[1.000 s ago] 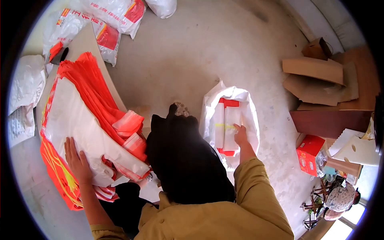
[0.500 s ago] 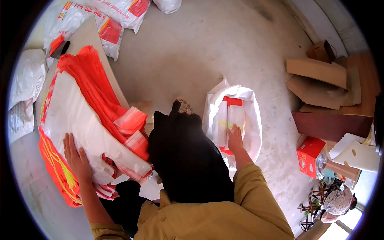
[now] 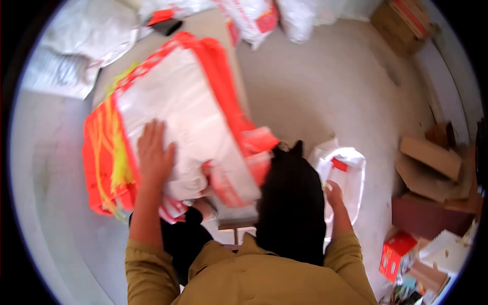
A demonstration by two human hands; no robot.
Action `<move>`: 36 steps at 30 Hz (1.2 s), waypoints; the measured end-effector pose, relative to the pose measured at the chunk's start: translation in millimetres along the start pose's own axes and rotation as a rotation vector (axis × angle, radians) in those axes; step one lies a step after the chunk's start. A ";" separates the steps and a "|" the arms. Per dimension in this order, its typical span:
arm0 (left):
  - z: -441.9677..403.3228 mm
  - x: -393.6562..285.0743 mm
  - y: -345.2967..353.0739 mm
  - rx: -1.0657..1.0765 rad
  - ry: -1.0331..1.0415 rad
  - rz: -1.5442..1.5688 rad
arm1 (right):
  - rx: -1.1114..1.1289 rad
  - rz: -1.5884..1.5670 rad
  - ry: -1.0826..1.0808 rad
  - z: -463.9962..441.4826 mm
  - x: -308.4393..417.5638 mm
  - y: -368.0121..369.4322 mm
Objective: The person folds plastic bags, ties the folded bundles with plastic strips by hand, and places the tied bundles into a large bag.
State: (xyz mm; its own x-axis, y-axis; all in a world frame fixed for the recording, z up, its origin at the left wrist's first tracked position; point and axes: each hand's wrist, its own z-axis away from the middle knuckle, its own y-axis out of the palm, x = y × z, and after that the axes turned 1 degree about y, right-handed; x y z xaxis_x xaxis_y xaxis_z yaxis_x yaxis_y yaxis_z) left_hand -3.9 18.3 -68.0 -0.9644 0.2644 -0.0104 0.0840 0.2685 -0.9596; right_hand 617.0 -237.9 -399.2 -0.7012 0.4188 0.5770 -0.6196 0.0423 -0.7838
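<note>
Left of centre, 1 stack of red-and-white bags (image 3: 179, 96) lies under the left hand (image 3: 156, 158), flat, fingers slightly spread, apparently steadying it. Right of centre, the right hand (image 3: 334, 194) overlaps an open white sack (image 3: 357, 175); I cannot tell its grip. Next seems to need a sure hold.

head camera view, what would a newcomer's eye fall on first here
Probably the big white and orange-red pile left of centre, with the left hand spread flat on it and yellow cords along its left side. Next, perhaps the open white bag on the floor at right, a red patch inside and the right hand at its opening.
</note>
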 end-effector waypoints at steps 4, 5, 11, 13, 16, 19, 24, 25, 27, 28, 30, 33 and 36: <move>-5.9 -1.3 -17.5 0.083 -0.081 0.201 | 0.006 -0.116 -0.015 -44.2 81.0 -48.6; -6.5 5.9 -21.3 0.103 -0.075 0.287 | 0.001 -0.074 -0.075 -53.3 130.6 -76.6; 19.5 50.6 -26.7 -0.062 -0.131 0.485 | -0.099 -0.169 -0.510 -68.5 389.9 -153.5; 29.0 53.1 -26.5 -0.111 -0.157 0.506 | -0.027 -0.144 -0.691 -57.1 463.3 -147.1; 30.5 55.8 -19.9 -0.190 -0.154 0.573 | 0.111 0.158 -1.019 -44.8 551.1 -118.7; 25.6 58.7 -20.0 -0.223 -0.144 0.561 | 0.153 0.204 -1.236 -37.8 609.0 -75.0; 16.8 69.1 -26.2 -0.199 -0.101 0.535 | 0.271 0.123 -1.242 -51.9 642.9 -18.2; 16.2 71.6 -27.3 -0.176 -0.100 0.549 | 0.269 0.107 -1.215 -52.1 643.1 -15.7; 15.9 75.7 -30.2 -0.145 -0.104 0.564 | 0.267 0.076 -1.162 -47.5 640.9 -18.0; 15.3 76.3 -31.3 -0.134 -0.105 0.567 | 0.261 0.057 -1.158 -45.3 638.7 -18.9; 15.6 76.3 -32.9 -0.115 -0.097 0.563 | 0.394 0.079 -1.205 -34.6 640.0 -31.7; 15.9 78.1 -33.3 -0.121 -0.082 0.529 | 0.512 0.137 -1.294 -7.8 651.5 -48.8; 18.7 75.7 -34.0 -0.136 -0.081 0.490 | 0.506 0.211 -1.363 15.3 647.8 -40.1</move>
State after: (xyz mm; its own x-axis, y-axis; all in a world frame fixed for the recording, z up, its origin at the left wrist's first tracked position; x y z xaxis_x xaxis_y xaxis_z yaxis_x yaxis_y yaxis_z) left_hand -84.5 11.8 -41.5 -0.8196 0.3182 -0.4765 0.5574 0.2504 -0.7916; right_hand 182.2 17.8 9.5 -0.3976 -0.7964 0.4557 -0.3193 -0.3455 -0.8824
